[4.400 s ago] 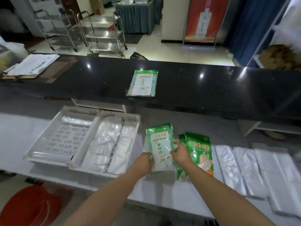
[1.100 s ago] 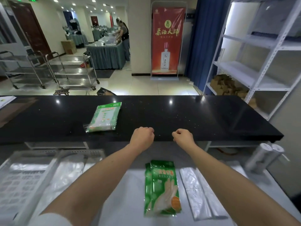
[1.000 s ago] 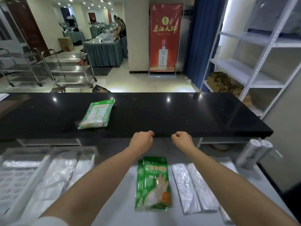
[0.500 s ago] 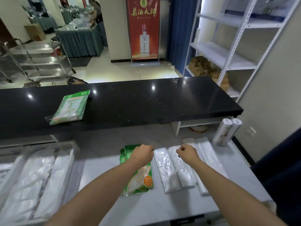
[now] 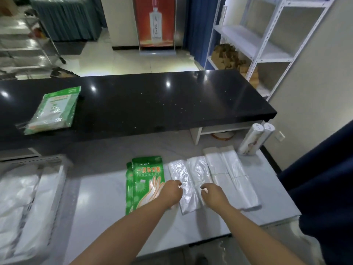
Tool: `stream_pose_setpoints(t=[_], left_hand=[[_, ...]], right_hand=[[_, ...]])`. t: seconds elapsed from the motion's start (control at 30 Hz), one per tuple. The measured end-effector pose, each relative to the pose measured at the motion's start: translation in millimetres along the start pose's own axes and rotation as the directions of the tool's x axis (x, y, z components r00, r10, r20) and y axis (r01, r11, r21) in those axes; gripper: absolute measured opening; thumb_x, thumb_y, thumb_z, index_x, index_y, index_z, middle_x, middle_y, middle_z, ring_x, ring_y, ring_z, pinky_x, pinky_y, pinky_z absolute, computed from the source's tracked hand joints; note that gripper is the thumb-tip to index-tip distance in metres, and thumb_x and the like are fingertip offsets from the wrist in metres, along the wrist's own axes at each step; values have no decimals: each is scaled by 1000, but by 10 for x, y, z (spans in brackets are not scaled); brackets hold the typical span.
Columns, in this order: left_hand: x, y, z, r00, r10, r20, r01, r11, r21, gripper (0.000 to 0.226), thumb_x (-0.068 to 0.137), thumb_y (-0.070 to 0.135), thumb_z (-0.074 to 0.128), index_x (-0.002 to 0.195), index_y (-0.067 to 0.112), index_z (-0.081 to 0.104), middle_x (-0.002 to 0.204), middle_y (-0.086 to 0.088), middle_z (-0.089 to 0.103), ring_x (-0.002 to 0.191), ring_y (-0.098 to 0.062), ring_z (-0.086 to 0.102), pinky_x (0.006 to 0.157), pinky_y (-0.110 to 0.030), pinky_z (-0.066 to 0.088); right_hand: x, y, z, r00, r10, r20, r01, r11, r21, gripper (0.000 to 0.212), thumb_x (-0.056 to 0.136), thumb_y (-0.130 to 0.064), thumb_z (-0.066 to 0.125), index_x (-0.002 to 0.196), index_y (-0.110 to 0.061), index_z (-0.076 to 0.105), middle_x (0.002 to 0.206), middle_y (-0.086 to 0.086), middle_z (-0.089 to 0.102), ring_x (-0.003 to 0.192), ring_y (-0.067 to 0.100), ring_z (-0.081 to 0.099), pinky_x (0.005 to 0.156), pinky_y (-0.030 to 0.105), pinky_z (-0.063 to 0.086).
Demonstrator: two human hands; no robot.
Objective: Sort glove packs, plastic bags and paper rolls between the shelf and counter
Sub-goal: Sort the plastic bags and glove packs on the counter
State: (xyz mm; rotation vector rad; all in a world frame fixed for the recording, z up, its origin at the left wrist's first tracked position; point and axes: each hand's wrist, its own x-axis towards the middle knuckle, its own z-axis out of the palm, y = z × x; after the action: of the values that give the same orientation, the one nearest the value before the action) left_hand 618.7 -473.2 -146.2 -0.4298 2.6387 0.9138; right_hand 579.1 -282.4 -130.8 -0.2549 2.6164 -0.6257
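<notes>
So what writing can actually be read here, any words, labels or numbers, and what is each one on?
"一次性手套": red characters on the nearer green glove pack; the smaller line under it is blurred.
Farther glove pack on the black counter: print too blurred to read.
Red banner: bottle label too small to read.
Paper rolls: end markings too small to read.

I count three green glove packs: what looks like a single pack (image 5: pixel 52 111) on the black counter (image 5: pixel 172 104), and two more on the white shelf (image 5: pixel 103 207) below, a front pack (image 5: pixel 149 178) partly covering a back pack (image 5: pixel 129 180). Beside them are four flat bundles of plastic bags (image 5: pixel 198 169) in one row. There are two paper rolls (image 5: pixel 250 140) at the right end. The tray (image 5: pixel 28 159) at the left holds more bags; how many, I cannot tell.
</notes>
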Motion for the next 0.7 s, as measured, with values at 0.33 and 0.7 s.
stream_pose_setpoints(t=[0.33, 0.7], left_hand=[[231, 298, 331, 872, -471, -134, 380, 824, -421, 60, 87, 22, 65, 140, 14, 37, 124, -19, 59, 111, -37, 61, 93, -39, 52], [37, 237, 212, 820, -564, -97, 443, 732, -517, 49, 89, 6, 50, 138, 4, 50, 129, -18, 61, 119, -36, 58, 95, -32, 47]], right_hand=[[468, 208, 186, 983, -164, 81, 177, 963, -204, 26, 82, -9, 49, 95, -13, 71, 101, 11, 63, 97, 33, 61, 81, 33, 49], [554, 75, 224, 994, -106, 0, 105, 991, -86, 34, 92, -10, 50, 124, -10, 58, 131, 15, 45, 119, 33, 47, 100, 38, 43]])
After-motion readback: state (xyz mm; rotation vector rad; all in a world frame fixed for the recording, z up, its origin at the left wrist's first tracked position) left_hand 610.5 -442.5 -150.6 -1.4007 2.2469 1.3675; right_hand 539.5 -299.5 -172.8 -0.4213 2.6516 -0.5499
